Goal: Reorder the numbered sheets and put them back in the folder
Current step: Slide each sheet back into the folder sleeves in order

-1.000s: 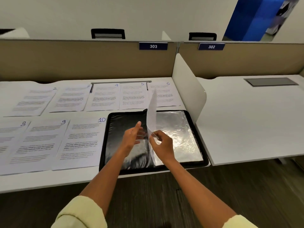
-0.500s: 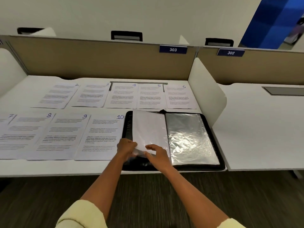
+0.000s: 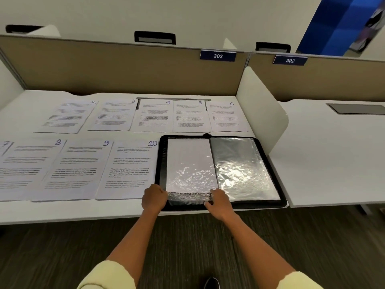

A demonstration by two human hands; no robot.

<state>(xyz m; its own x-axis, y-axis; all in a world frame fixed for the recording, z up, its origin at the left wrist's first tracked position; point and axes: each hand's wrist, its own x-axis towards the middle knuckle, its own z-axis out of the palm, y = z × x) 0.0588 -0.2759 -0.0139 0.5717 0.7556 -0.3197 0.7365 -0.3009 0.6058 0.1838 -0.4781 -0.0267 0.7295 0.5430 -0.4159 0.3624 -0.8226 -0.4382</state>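
Left of the folder on the bench: sheet 7 cut off by the frame edge, then 8, 9, 10; printed text too blurred to read. Beyond the folder: sheets 2, 3, 4, 5, 6. In the folder's left sleeve, a blank-faced sheet, number hidden. Left hand and right hand gripping the sleeve's near edge, fingertips partly hidden. Behind the folder, tags reading 303 and 302.

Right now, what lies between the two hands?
In the head view, the near edge of a clear sleeve spans from the left hand to the right hand, over the folder.
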